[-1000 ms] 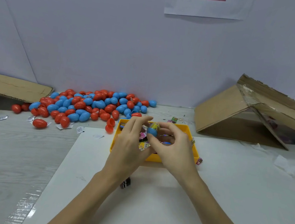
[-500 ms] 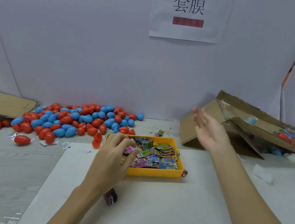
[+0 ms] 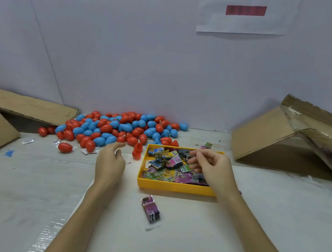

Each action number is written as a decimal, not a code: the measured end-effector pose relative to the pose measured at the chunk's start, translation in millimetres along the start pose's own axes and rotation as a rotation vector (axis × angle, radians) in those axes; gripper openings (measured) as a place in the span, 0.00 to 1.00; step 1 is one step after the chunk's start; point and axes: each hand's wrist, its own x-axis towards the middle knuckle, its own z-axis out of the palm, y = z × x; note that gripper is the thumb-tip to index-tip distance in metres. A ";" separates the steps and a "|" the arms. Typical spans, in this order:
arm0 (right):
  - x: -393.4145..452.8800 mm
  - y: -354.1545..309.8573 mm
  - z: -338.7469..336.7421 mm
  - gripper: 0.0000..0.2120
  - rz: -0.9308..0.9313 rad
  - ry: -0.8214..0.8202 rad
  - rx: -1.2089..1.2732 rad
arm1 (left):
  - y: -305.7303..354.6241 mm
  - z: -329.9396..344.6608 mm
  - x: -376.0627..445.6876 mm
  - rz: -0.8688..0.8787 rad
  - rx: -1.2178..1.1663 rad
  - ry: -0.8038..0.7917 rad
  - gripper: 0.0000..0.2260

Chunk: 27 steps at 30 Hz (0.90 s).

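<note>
My table (image 3: 20, 181) carries: yellow tray (image 3: 174, 188), 12 o'clock; red-and-blue egg heap (image 3: 119, 128), 11; cardboard box (image 3: 262, 141), 2; purple packet (image 3: 151, 208), nearest me.

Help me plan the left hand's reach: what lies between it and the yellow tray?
Head view: red egg shells lie between the left hand and the yellow tray, near its far corner.

2 hands: 1 left hand (image 3: 110, 162), 1 right hand (image 3: 211, 170). 1 yellow tray (image 3: 174, 188) holds small packets (image 3: 168, 167), too many to count. 1 purple box (image 3: 151, 208). 2 cardboard boxes (image 3: 273, 142). 1 paper sign (image 3: 245, 23). Dozens of red and blue eggs (image 3: 119, 128), heaped past counting.
</note>
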 end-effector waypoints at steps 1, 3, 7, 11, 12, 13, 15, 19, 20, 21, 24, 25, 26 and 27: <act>0.2 0.0 -1.4 0.10 0.006 0.002 -0.003 | -1.8 2.2 1.3 0.017 0.017 0.004 0.16; 0.9 0.2 -4.0 0.11 0.027 0.007 0.011 | 0.2 9.6 9.7 0.096 0.105 0.005 0.15; 1.0 1.1 -5.2 0.11 0.050 0.016 0.044 | 18.4 25.0 44.1 0.306 0.319 -0.094 0.13; 0.2 3.2 -3.9 0.11 0.044 0.004 0.041 | 34.4 45.1 71.4 0.367 0.549 -0.279 0.14; 0.6 3.7 -4.0 0.11 0.042 0.004 0.042 | 36.1 49.0 76.2 0.345 0.598 -0.304 0.14; 1.4 4.3 -4.3 0.11 0.042 0.004 0.047 | 36.6 51.5 80.4 0.323 0.624 -0.313 0.12; 2.5 4.9 -4.8 0.11 0.042 0.001 0.056 | 34.4 51.4 86.5 0.306 0.647 -0.337 0.10; 2.4 5.8 -3.6 0.10 0.039 0.000 0.034 | 30.6 36.8 80.8 0.351 0.510 -0.246 0.10; 1.9 5.3 -3.5 0.10 0.039 -0.001 0.032 | 31.1 33.6 75.4 0.370 0.428 -0.193 0.10; 1.8 4.9 -3.4 0.10 0.037 -0.003 0.031 | 33.5 30.3 67.9 0.385 0.333 -0.154 0.11; 1.3 3.5 -3.5 0.10 0.041 -0.006 0.016 | 45.6 22.7 32.3 0.379 0.030 -0.160 0.17; 1.3 3.7 -3.0 0.10 0.037 -0.006 0.009 | 50.3 21.0 17.9 0.387 -0.044 -0.169 0.18; 0.3 4.0 -2.7 0.10 0.030 -0.006 -0.007 | 54.7 20.8 2.3 0.410 -0.107 -0.180 0.17; -0.3 3.9 -2.1 0.09 0.017 -0.005 -0.026 | 58.7 21.0 -11.8 0.450 -0.158 -0.195 0.16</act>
